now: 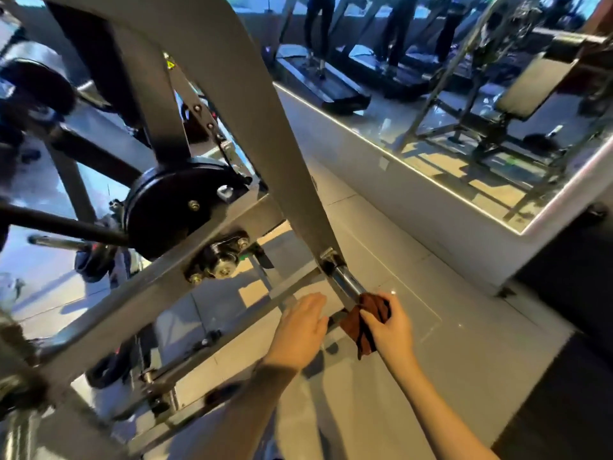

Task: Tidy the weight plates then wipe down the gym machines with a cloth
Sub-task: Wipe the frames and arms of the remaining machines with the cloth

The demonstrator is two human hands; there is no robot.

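The right grip (391, 330) is clamping the brown cloth (363, 327) round the chrome peg (346, 283) to wipe it, while the left grip (298, 330) is bracing against the frame bar (288, 288), though I cannot tell whether it is clasping it.

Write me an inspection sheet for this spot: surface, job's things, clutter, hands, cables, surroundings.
Surface: pale glossy tiled floor under the grey machine frame.
Job's things: brown cloth wrapped round the end of the chrome peg; the frame also carries a black disc.
Clutter: nothing seen.
Hands: left hand holds the grey crossbar, fingers bent over it; right hand grips the cloth on the peg.
Cables: nothing seen.
Surroundings: wall mirror reflecting treadmills with people's legs on them, and a padded bench.
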